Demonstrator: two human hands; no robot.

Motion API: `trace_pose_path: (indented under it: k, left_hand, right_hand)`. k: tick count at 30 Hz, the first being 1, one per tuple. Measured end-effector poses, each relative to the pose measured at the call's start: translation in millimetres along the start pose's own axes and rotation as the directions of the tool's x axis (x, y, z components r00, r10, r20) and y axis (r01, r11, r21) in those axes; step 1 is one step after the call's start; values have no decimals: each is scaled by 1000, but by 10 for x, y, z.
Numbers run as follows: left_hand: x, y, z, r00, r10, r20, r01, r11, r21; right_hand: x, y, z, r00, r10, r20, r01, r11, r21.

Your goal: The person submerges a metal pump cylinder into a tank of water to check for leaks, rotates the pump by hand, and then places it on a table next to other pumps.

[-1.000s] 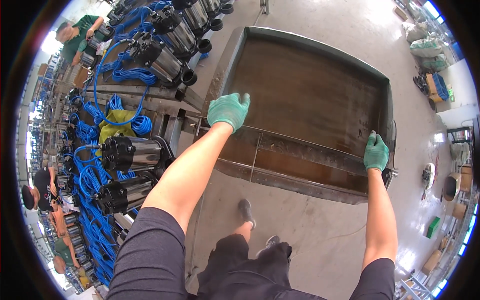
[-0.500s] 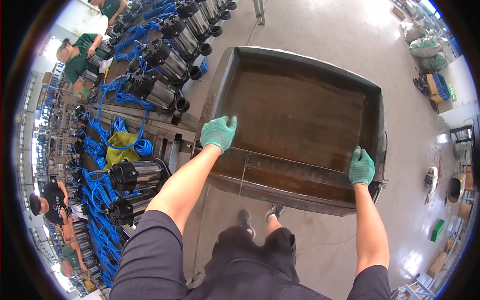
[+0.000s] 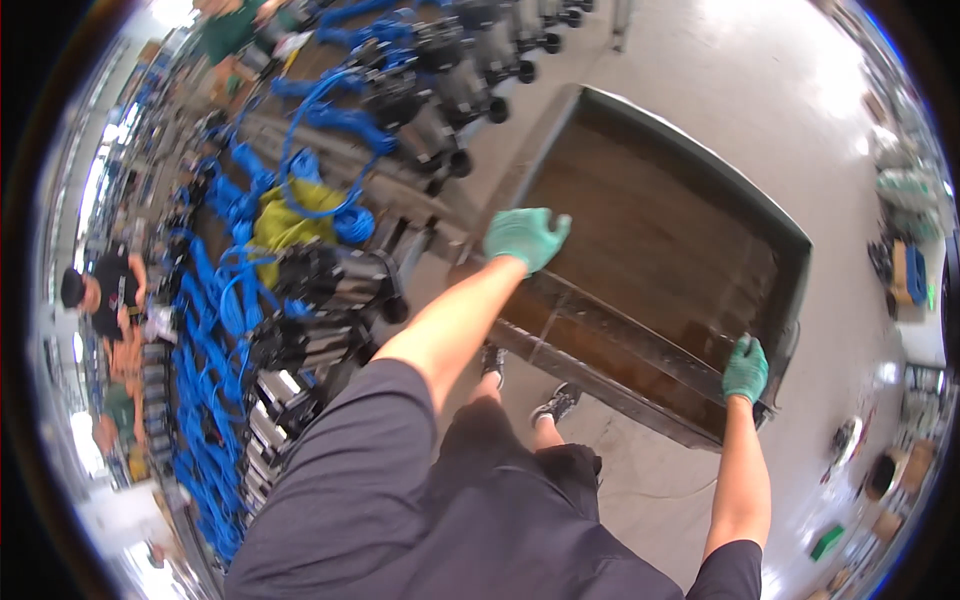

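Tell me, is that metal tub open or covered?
The metal tub is open: no lid covers it, and its brown inside shows beyond the left hand and right hand.

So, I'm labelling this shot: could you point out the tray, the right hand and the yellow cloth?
Tray [image 3: 645, 220]: head view, on its brown inside.
Right hand [image 3: 745, 372]: head view, on its gloved back.
Yellow cloth [image 3: 280, 227]: head view, on its left part.
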State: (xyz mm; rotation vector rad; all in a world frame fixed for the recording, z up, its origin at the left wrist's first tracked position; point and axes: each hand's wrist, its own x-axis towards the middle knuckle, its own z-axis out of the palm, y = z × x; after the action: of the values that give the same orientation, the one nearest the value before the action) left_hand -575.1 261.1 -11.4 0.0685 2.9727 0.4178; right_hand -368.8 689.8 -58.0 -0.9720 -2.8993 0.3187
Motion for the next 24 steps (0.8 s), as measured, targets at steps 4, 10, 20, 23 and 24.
trace_pose_path:
  k: [4,10,20,23,24]
  left_hand:
    - [33,-94,-117,994,53,101,-23,959,-282]
    - [-640,-472,-340,843,-36,-536,-411,599,-687]
    - [-2618,-2769,-2072,306,-597,-741,-73,762,-644]
    - [-2560,-3404,-2089,663,-653,-366,-11,480,-877]
    - [-2509,-3245,-2231,798,-564,-214,38,401,-915]
  right_hand:
    - [-16,54,-9,975,-204,-88,201,979,-43]
    - [-878,-533,-421,985,-170,5,148,875,461]
    - [-2147,-600,-113,908,-16,419,-318,623,714]
    - [-2120,-878,-146,899,-142,415,-243,626,741]
    - [-2088,-962,-170,900,-141,412,-242,625,742]
